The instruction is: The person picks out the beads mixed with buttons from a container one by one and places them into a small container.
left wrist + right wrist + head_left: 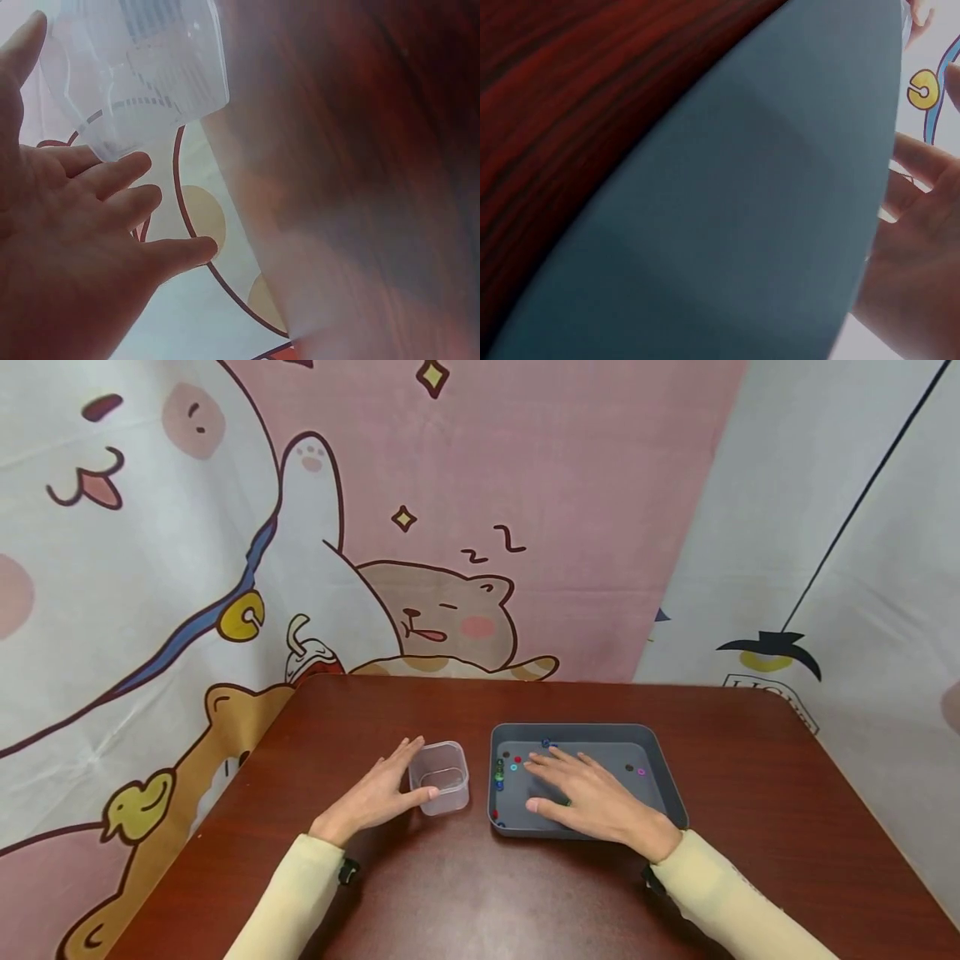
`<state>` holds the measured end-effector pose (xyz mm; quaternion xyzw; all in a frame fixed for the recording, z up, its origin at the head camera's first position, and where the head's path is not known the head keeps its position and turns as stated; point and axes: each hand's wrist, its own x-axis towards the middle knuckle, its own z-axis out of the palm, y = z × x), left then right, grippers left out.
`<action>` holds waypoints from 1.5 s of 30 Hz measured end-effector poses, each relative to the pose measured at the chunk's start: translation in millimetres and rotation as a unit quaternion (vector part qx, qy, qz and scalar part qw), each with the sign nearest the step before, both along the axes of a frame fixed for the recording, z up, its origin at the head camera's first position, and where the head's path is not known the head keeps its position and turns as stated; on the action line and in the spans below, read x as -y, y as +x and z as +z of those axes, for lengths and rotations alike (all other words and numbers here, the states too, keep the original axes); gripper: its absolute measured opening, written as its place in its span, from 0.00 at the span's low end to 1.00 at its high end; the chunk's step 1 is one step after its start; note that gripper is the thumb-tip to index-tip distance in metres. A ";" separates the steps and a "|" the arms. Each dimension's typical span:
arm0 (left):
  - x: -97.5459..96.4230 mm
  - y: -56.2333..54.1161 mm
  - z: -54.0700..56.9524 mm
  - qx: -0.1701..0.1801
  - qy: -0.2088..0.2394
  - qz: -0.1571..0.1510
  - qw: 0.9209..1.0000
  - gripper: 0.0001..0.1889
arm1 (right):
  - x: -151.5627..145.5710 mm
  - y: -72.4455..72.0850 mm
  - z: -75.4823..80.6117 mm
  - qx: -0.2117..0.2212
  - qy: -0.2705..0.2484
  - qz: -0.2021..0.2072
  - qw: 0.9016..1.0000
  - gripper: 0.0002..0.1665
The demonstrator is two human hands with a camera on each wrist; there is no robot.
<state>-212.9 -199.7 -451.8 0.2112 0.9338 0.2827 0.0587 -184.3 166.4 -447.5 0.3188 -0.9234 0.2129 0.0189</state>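
A clear plastic container point(447, 787) stands on the table left of a grey tray point(663, 777). My left hand point(378, 793) is at the container's left side, fingers spread along it and thumb across its near side. In the left wrist view the container point(169, 52) lies between thumb and fingers, which are not curled tightly. My right hand point(592, 797) hovers palm down over the tray, fingers stretched out and holding nothing. Small coloured beads lie in the tray, with several green and blue beads point(499, 774) along its left wall. The right hand covers part of the tray floor.
Both things stand on a dark reddish-brown wooden table point(420, 893). Behind it hangs a cartoon-printed cloth point(600, 527). The tray's outer wall point(742, 187) fills much of the right wrist view.
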 end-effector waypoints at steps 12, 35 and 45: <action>-0.8 0.7 -2.5 0.008 0.008 0.007 1.000 0.51 | 22.8 -9.8 -6.5 0.039 -0.033 0.043 0.998 0.29; -0.6 3.3 -4.1 0.009 0.020 0.005 1.000 0.51 | 50.0 -24.9 -20.5 0.056 -0.021 0.102 0.993 0.04; -0.7 2.9 -4.0 0.005 0.026 0.000 1.000 0.51 | 56.4 -25.4 -21.0 0.037 -0.004 0.111 0.993 0.03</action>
